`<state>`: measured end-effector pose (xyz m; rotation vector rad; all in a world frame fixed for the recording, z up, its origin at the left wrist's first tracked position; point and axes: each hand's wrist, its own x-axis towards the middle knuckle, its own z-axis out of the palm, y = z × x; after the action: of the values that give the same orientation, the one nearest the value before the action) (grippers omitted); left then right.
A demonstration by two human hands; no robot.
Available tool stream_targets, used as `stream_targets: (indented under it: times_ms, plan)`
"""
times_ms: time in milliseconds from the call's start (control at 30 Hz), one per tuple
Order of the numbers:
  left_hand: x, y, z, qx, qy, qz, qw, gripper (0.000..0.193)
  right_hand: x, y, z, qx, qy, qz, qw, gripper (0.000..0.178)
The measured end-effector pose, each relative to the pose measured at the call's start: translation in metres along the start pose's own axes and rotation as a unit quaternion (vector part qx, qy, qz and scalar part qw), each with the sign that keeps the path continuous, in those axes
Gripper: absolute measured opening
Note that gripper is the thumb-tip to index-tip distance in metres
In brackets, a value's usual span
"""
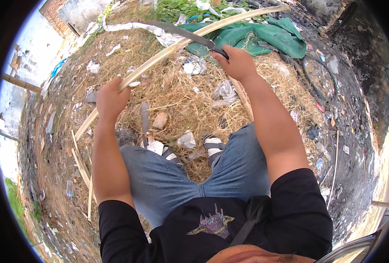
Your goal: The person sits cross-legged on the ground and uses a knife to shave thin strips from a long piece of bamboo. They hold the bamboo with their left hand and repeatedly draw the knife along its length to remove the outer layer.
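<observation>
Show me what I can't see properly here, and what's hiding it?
Head view: part of the machete handle, wrapped inside the right hand.
Head view: the gripped part of the bamboo strip, covered by the left hand.
Head view: the backs of the striped footwear, under the jeans.

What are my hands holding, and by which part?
Your left hand grips the pale strip toward its lower-left end; your right hand holds the long knife by its dark handle.
</observation>
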<state>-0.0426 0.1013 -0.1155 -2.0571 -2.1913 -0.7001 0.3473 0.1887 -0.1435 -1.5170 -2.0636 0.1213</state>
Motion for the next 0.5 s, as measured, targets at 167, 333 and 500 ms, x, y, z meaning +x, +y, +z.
stream_targets:
  times_ms: [167,333,500]
  plan:
    - [0.001,-0.002,0.002,0.038,0.028,0.027,0.999,0.019,-0.003,0.041,-0.004,0.076,-0.008,0.121,0.99,0.058]
    - [0.003,-0.007,0.001,0.02,0.01,-0.015,1.0,0.022,-0.003,0.007,0.003,0.031,0.022,0.042,0.998,0.057]
    - [0.004,0.008,-0.011,0.028,0.029,0.009,0.999,0.023,-0.001,0.044,-0.011,0.066,-0.021,0.151,0.986,0.055]
